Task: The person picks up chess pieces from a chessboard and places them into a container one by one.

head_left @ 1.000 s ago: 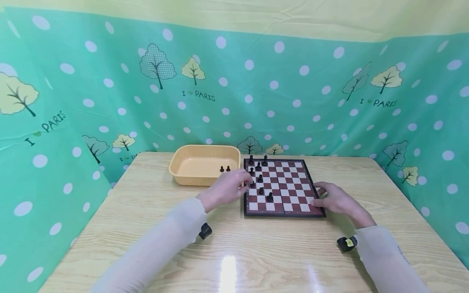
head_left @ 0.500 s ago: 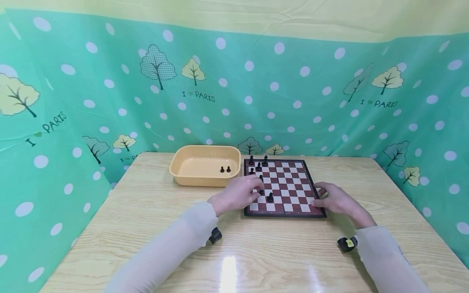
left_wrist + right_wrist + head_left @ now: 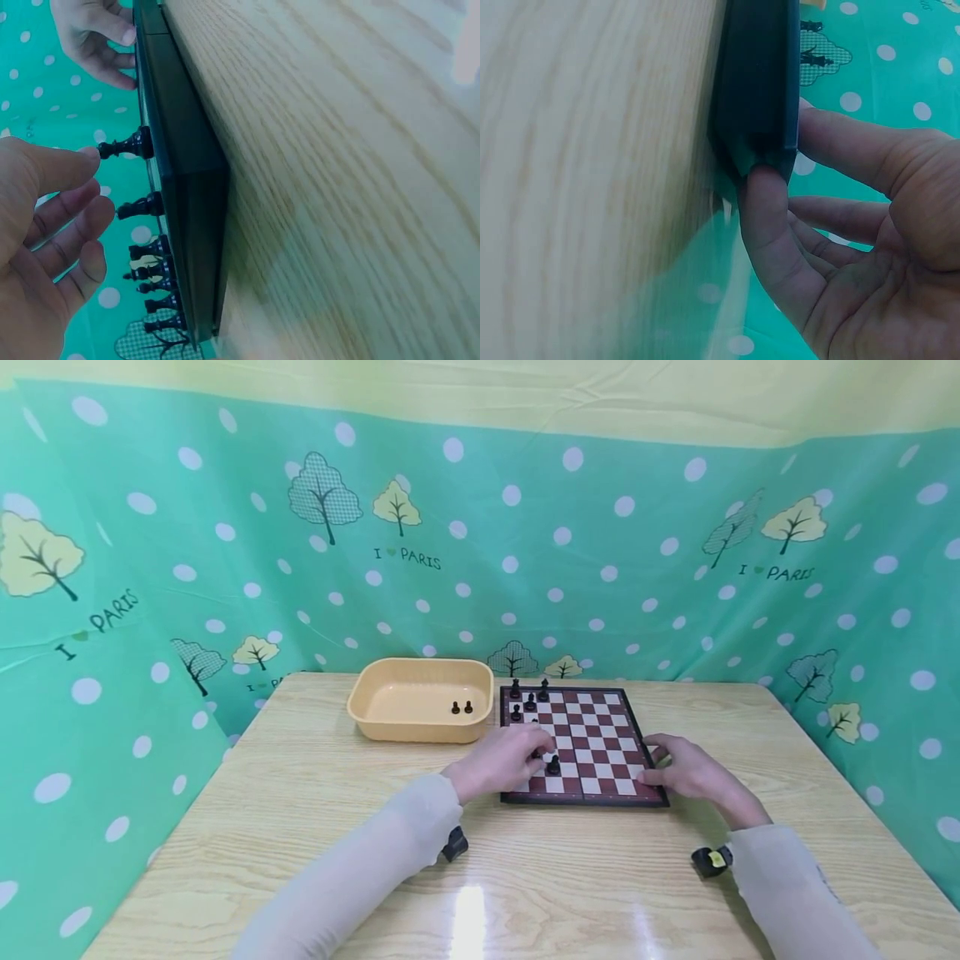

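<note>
My left hand (image 3: 504,757) is over the near left part of the magnetic chessboard (image 3: 600,735), its fingers loosely bent and apart from the thumb. In the left wrist view, the thumb tip overlaps the top of a black chess piece (image 3: 127,142), and a fingertip is right at the head of a black knight (image 3: 141,206). Behind them stand several more black pieces (image 3: 530,702), partly hidden by the hand in the head view. My right hand (image 3: 682,766) grips the board's right edge near the front corner, thumb on top and a finger (image 3: 766,199) against the side.
A yellow plastic basin (image 3: 408,731) stands at the board's left with two small black pawns (image 3: 462,707) in it. Both rest on a light wooden table (image 3: 570,877). A green patterned cloth (image 3: 525,527) hangs behind and at the sides.
My left hand has moved to the right and slightly toward me, from the left column of pieces to the nearer ones. The right hand, board and basin stay in place.
</note>
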A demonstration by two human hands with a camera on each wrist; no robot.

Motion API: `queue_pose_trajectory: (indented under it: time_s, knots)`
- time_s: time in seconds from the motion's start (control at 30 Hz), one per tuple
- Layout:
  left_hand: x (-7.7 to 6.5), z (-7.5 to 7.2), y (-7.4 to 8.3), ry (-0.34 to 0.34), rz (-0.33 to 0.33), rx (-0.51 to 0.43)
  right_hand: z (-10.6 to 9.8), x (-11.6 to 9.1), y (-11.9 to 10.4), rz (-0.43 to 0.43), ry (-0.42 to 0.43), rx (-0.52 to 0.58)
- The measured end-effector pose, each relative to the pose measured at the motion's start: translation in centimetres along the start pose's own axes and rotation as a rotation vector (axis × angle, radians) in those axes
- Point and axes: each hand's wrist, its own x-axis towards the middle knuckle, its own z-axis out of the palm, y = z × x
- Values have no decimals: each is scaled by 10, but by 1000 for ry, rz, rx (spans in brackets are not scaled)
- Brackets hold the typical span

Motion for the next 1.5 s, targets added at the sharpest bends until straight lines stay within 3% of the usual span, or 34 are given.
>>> queue_pose_trajectory:
  time_s: [0.77,1.17,1.5]
  knots:
    - [13,16,0,-18,-5,-28,0,-1,-1,-6,1,4]
    - [17,22,-4,33,-42,-103,0,0,-1,-15,-4,-1]
    - [16,25,-2,23,-76,-134,0,0,-2,-5,-1,-7]
